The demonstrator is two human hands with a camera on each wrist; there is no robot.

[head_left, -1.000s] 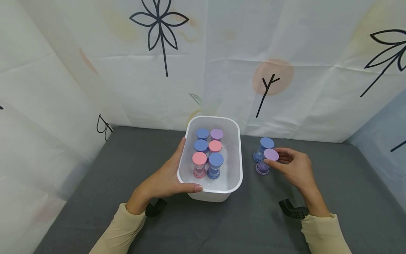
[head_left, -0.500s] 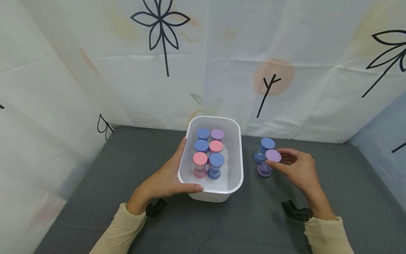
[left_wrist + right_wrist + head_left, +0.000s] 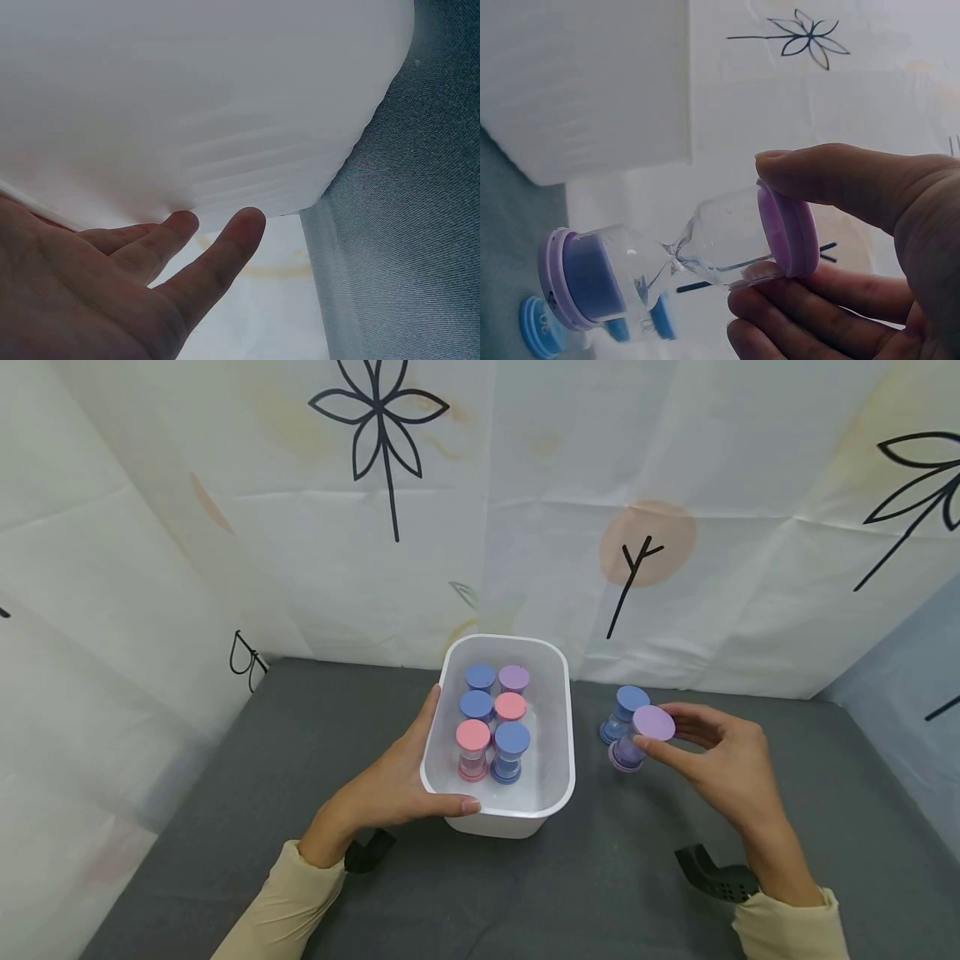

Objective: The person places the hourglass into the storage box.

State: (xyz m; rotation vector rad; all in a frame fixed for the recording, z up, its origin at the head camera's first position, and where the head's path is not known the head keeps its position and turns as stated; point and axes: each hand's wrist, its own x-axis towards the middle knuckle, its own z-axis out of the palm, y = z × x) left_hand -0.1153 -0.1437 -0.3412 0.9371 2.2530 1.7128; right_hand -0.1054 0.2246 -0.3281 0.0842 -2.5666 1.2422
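My right hand [image 3: 723, 760] pinches the purple cap of a sand timer [image 3: 675, 255] between thumb and fingers. This timer has clear glass bulbs, with its dark sand in the lower bulb; it leans slightly and appears raised a little off the cloth. Right behind it stands a blue-capped sand timer [image 3: 630, 698], partly hidden. My left hand [image 3: 390, 785] rests against the left side of a white bin [image 3: 555, 777], thumb along the near rim. In the left wrist view its fingers [image 3: 217, 270] extend straight along the bin's outer wall.
Inside the bin stand several sand timers with blue, pink and purple caps, including a pink one [image 3: 472, 737] and a blue one [image 3: 512, 740] at the front. Dark grey cloth [image 3: 585, 893] covers the table. A patterned white curtain [image 3: 525, 527] hangs behind.
My right hand has moved slightly right and up, with the purple cap shifting along with it and the timer's tilt changing. My left hand and the bin have stayed in place.
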